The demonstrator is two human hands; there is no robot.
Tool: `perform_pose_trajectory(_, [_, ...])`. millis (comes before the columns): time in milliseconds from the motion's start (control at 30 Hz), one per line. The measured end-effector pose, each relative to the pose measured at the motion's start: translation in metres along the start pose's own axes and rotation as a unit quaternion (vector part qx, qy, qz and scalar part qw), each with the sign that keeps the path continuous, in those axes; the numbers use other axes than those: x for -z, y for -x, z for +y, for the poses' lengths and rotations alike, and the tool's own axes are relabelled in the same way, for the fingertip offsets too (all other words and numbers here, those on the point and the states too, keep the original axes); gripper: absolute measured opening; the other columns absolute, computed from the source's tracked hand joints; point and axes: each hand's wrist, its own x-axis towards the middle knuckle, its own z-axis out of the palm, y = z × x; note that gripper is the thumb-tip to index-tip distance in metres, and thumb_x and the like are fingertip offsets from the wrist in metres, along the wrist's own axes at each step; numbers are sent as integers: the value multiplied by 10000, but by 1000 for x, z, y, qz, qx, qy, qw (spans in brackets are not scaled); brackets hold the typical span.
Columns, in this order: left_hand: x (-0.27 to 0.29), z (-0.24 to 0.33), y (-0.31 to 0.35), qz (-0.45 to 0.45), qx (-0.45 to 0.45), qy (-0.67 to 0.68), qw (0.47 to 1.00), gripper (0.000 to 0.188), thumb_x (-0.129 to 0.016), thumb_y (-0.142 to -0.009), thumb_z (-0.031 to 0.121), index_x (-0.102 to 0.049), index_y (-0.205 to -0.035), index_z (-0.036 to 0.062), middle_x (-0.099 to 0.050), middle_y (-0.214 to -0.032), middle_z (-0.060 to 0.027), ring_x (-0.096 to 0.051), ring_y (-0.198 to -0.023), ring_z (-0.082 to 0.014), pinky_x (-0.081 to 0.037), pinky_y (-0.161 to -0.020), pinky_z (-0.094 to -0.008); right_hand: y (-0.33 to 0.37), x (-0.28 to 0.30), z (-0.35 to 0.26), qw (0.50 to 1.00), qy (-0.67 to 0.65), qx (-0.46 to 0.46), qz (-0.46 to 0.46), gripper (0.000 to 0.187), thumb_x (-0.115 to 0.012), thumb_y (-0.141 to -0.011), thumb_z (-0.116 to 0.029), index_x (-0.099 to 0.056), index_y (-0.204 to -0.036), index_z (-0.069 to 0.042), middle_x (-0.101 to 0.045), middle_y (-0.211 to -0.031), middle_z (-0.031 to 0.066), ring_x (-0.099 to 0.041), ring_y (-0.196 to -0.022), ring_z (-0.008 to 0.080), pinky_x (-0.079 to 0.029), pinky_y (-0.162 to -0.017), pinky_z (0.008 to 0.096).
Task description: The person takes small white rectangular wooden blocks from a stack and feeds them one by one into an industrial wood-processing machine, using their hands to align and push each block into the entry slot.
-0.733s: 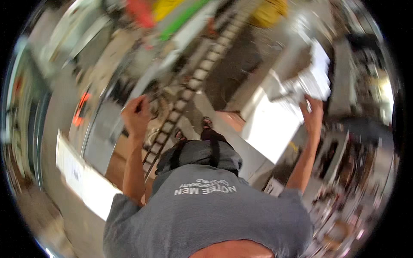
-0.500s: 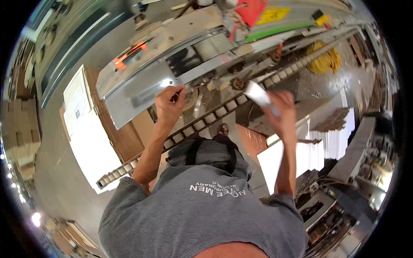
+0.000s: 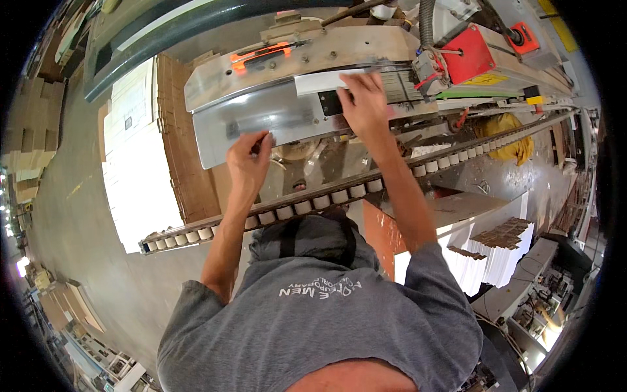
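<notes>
My right hand (image 3: 364, 101) is over the machine's metal bed, its fingers at the right end of a flat white piece, perhaps card (image 3: 317, 83). That piece lies along the back of the shiny metal plate (image 3: 261, 114), beside a small black block (image 3: 330, 102) just under my fingers. My left hand (image 3: 250, 157) is curled at the plate's front edge, thumb and fingers pinched together. Whatever is between them, if anything, is hidden.
A roller rail (image 3: 302, 206) crosses in front of me. Stacked white-topped cardboard (image 3: 140, 150) stands at left, more white sheets (image 3: 496, 245) at right. A red machine housing (image 3: 467, 53) rises at back right. An orange-and-black knife-like tool (image 3: 268, 57) lies behind the plate.
My right hand has carried the white piece forward and left, from beside the rail onto the metal plate. My left hand stays pinched near the plate's front edge. The view has shifted.
</notes>
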Motion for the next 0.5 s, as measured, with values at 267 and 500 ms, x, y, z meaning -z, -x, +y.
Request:
perform_pose_trajectory(267, [-47,5,-64,-27,-74,-102,992,204,-786,-785,218,-724,-883,51,-651,-762,-114,-639,-664,-289,-500,-610,-388,41,-24,-36,891,-306,-335,36,395,-632,-959,-165,-587,-1304,22,-683,-1017,78,-591,-819,103,-490,-717,253])
perform_pose_trajectory(500, [-75,4,-86,-6,-129,-103,986,212,-779,-795,241,-709,-850,49,-633,-769,-121,-624,-684,-316,-483,-627,-417,27,-33,-43,888,-286,-358,43,476,-667,-912,-190,-549,-1317,30,-582,-945,156,-571,-787,224,-497,-705,354])
